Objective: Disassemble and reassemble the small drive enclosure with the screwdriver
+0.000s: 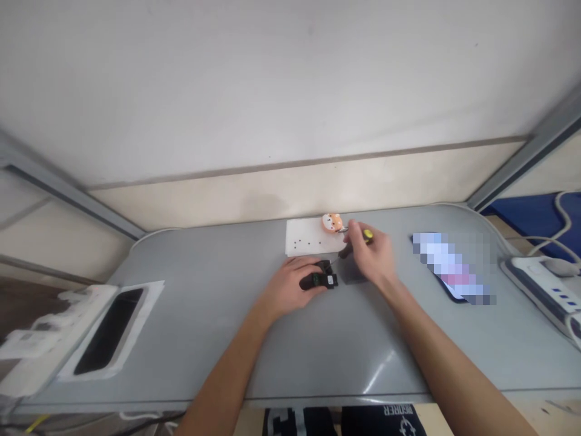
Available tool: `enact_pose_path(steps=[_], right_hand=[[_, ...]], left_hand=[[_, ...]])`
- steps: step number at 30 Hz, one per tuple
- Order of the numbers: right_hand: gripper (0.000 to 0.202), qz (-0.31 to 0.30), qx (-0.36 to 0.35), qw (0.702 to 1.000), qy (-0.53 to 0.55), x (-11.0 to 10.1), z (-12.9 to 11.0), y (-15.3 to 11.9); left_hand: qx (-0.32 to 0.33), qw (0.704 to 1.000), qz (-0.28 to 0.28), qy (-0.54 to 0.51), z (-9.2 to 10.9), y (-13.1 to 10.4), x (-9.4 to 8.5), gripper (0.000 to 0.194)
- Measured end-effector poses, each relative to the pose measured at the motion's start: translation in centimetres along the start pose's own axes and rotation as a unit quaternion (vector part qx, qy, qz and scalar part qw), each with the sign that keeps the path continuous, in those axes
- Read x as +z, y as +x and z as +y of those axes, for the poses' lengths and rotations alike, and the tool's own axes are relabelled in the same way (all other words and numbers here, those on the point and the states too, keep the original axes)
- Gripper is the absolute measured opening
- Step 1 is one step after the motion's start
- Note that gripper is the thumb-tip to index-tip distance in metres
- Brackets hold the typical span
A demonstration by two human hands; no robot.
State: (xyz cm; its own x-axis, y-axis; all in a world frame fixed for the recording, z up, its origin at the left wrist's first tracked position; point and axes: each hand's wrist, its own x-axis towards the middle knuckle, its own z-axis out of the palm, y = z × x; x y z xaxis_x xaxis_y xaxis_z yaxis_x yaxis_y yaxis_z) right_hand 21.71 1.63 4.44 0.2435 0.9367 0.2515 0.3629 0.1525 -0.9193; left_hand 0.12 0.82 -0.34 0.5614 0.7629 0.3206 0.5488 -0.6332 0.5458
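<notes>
My left hand (pixel 288 284) is closed around a small black plastic device (pixel 320 280), steadying it on the grey table. A small white label and a bit of green show on the device. In my right hand (pixel 374 254) is a screwdriver (pixel 345 251) with a black and yellow handle. Its thin shaft slants down to the left and its tip meets the upper part of the device, though the exact contact is too small to see. Just beyond lies a white sheet (pixel 302 229) with several tiny dark screws (pixel 309 243) on it. An orange and white animal-face trinket (pixel 332 223) rests at its back edge.
A phone with a blurred screen (pixel 447 266) lies to the right, beside a white power strip (pixel 540 284) with cables. At the left, a dark phone (pixel 111 330) sits on white paper next to another white strip with plugs (pixel 40 345). A wall (pixel 204 194) stands behind the table.
</notes>
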Motion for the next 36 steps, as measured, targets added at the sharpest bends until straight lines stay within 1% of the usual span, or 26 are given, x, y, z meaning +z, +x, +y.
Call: enact_pose_path(steps=[3, 5, 6, 8, 10, 12, 15, 17, 19, 23, 25, 27, 31, 36], right_hand=[[0.058, 0.093, 0.026, 0.994, 0.047, -0.1, 0.1, 0.3], [0.056, 0.121, 0.032, 0.991, 0.038, 0.1, 0.4, 0.4], [0.055, 0.116, 0.034, 0.992, 0.026, 0.3, 0.6, 0.5], [0.053, 0.085, 0.035, 0.996, 0.001, 0.6, 1.0, 0.5], [0.052, 0.061, 0.033, 0.998, -0.010, 0.9, 1.4, 0.5], [0.053, 0.044, 0.034, 0.998, -0.010, 1.2, 1.6, 0.4], [0.055, 0.044, 0.038, 0.998, 0.000, 1.3, 1.6, 0.2], [0.055, 0.052, 0.038, 0.998, 0.018, 1.3, 1.4, 0.1], [0.054, 0.058, 0.038, 0.997, 0.044, 1.2, 1.2, 0.0], [0.052, 0.052, 0.042, 0.994, 0.086, 1.1, 0.7, -0.2], [0.052, 0.042, 0.045, 0.993, 0.105, 1.1, 0.5, -0.4], [0.051, 0.033, 0.054, 0.991, 0.121, 1.2, 0.4, -0.6], [0.051, 0.026, 0.083, 0.986, 0.142, 1.4, 0.3, -0.7], [0.051, 0.035, 0.099, 0.983, 0.153, 1.5, 0.5, -0.6]], left_hand=[[0.002, 1.000, -0.003, 0.008, 0.1, 0.0, 0.2, 0.029], [0.002, 1.000, -0.011, 0.012, 0.4, 0.0, 0.2, 0.029], [0.003, 1.000, -0.015, 0.014, 0.5, 0.0, 0.1, 0.028], [0.005, 1.000, -0.006, 0.017, 0.7, 0.0, -0.1, 0.024], [0.003, 1.000, 0.024, 0.021, 0.7, -0.1, -0.3, 0.017], [0.004, 0.998, 0.062, 0.030, 0.4, -0.1, -0.5, 0.016], [0.005, 0.991, 0.121, 0.059, -0.4, -0.1, -0.6, 0.020], [-0.007, 0.984, 0.159, 0.079, -1.0, -0.1, -0.6, 0.018], [-0.027, 0.978, 0.183, 0.093, -1.3, -0.1, -0.5, 0.014], [-0.064, 0.974, 0.195, 0.099, -1.5, -0.1, -0.2, 0.012], [-0.068, 0.972, 0.199, 0.102, -1.6, -0.1, -0.1, 0.014], [-0.061, 0.971, 0.201, 0.113, -1.7, -0.1, 0.0, 0.013], [-0.035, 0.971, 0.204, 0.123, -1.8, -0.1, 0.0, 0.004], [-0.017, 0.970, 0.208, 0.123, -2.1, -0.1, -0.2, 0.007]])
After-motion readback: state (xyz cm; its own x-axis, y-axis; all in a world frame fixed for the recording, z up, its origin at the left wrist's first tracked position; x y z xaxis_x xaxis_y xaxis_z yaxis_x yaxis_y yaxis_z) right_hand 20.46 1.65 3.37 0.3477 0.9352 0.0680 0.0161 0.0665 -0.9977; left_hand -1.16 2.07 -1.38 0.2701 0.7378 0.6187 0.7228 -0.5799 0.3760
